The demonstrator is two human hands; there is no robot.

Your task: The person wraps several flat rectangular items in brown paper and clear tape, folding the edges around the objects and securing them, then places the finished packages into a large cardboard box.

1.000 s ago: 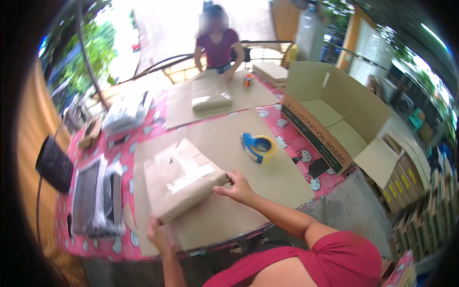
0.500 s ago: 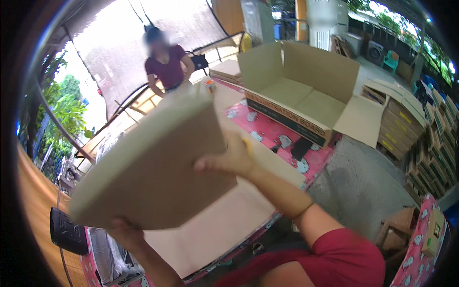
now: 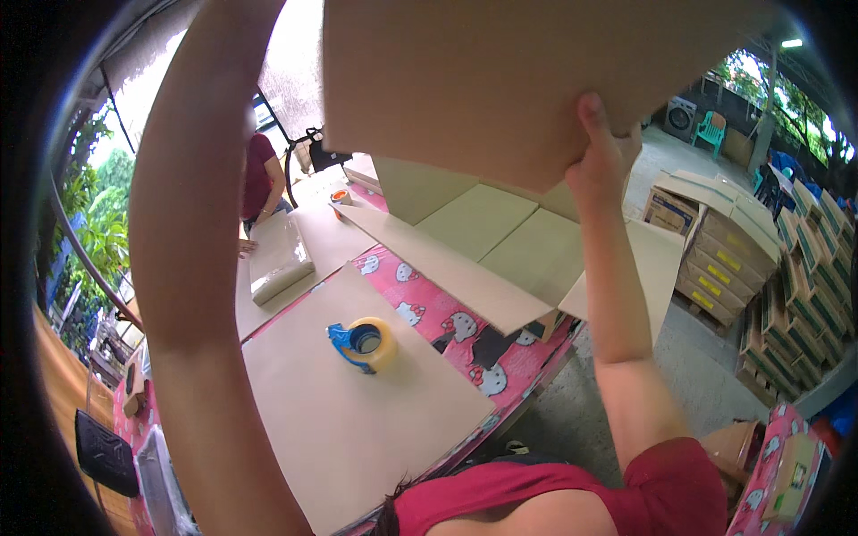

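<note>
A thick stack of brown boards [image 3: 474,80] is raised high in front of me, above the open carton. My right hand [image 3: 608,156] grips its lower right corner, with the thumb flat on the near face. My left forearm [image 3: 192,268] reaches up past the top edge of the view, so my left hand is out of sight. Below, a blue tape dispenser [image 3: 340,338] with a roll of yellowish clear tape [image 3: 382,344] lies on a flat brown sheet [image 3: 357,420]. The open carton [image 3: 447,268] stands beyond it, one flap folded out toward me.
Across the table a person in a dark red shirt [image 3: 261,179] has a hand by a plastic-wrapped pack [image 3: 281,259]. An orange tape roll [image 3: 340,196] lies near them. Wrapped stacks [image 3: 728,255] and piled cartons [image 3: 795,295] stand at the right. A pink patterned cloth [image 3: 411,295] covers the table.
The stack of boards has gone up and to the right, from over the table to above the carton. My left arm has risen with it. The tape dispenser and sheet beneath are now uncovered.
</note>
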